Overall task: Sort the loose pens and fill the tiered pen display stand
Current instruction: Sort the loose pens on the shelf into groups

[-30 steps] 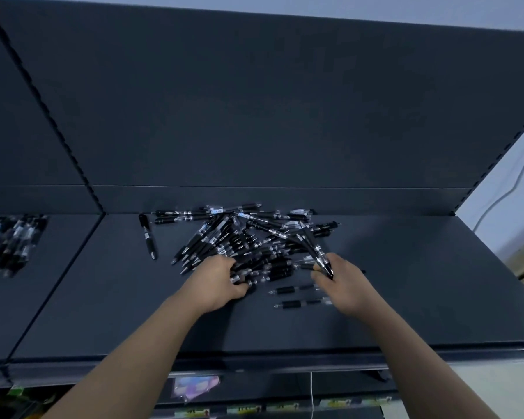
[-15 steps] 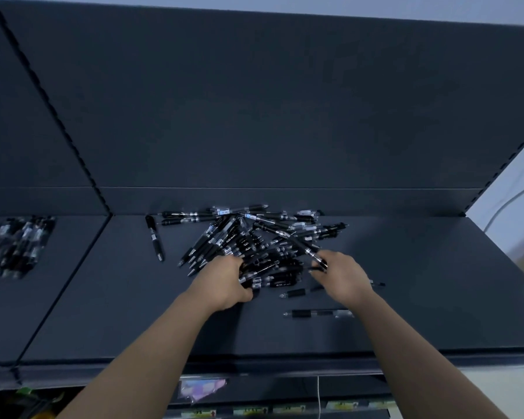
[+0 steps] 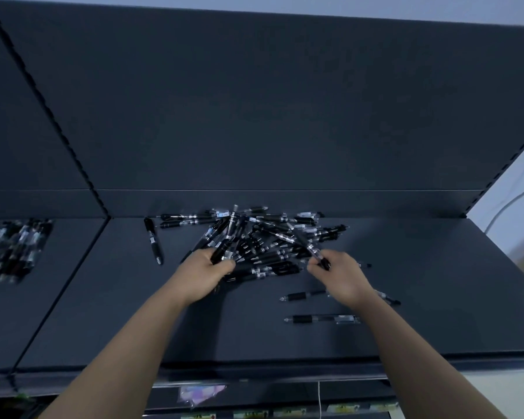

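Pens: the heap of black click pens with clear, silver-banded barrels (image 3: 263, 240) lies on the dark grey metal shelf (image 3: 436, 297), toward its back edge, just in front of the upright back panel (image 3: 254, 101).
Left hand: my left hand (image 3: 204, 272) is curled shut round a small bunch of pens (image 3: 224, 246) at the heap's near-left side; half a second ago it lay flat on the heap, and now the bunch stands tilted up out of my fist.
Right hand: my right hand (image 3: 342, 276) pinches a single pen (image 3: 310, 247) by its dark end, thumb against fingers, its barrel slanting back over the heap. A moment earlier those fingers were only reaching in.
Strays: one pen (image 3: 152, 240) lies alone off the heap's left side; another (image 3: 321, 319) lies nearer the shelf's front edge, apart from the heap, with one more (image 3: 303, 296) partly under my right wrist.
Second pile: a blurred batch of pens (image 3: 12, 249) sits on the neighbouring shelf bay to the left.
Display stand: not in sight from here.
Meaning: I judge the sorting has barely begun; both hands have gone from raking to holding, so gathering is under way, and most pens are loose.
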Action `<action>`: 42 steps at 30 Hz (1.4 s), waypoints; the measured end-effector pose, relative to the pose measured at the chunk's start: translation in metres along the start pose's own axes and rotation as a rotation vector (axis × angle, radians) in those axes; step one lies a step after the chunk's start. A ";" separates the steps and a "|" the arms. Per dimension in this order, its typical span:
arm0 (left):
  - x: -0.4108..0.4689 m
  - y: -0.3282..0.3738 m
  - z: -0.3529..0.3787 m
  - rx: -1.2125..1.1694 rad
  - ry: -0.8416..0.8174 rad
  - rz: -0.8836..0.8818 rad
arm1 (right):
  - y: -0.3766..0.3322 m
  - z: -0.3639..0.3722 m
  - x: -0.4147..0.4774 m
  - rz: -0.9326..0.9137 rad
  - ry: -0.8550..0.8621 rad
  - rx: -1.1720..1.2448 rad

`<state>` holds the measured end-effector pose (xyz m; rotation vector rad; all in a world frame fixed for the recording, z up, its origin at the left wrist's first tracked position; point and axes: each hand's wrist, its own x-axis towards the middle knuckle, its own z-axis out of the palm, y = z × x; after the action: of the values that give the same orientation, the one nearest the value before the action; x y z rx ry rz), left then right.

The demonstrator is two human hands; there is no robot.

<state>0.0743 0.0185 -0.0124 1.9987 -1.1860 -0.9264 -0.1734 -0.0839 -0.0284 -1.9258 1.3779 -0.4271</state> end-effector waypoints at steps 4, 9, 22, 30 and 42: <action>-0.007 -0.004 -0.011 -0.053 0.004 0.002 | -0.013 0.016 0.004 -0.074 -0.034 -0.060; -0.014 -0.005 -0.018 -0.392 -0.047 -0.037 | -0.029 0.030 0.012 -0.145 -0.103 -0.367; -0.021 -0.027 -0.022 -0.477 0.090 -0.034 | -0.039 0.024 0.012 -0.295 -0.122 -0.636; -0.028 -0.039 -0.030 -0.533 0.194 -0.080 | -0.057 0.037 0.025 -0.319 -0.194 -0.881; -0.048 -0.035 -0.021 -0.658 0.211 -0.074 | -0.071 0.022 -0.001 -0.221 -0.160 -0.365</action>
<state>0.0906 0.0792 -0.0170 1.5566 -0.5848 -0.9571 -0.1115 -0.0631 0.0078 -2.3664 1.2051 -0.1220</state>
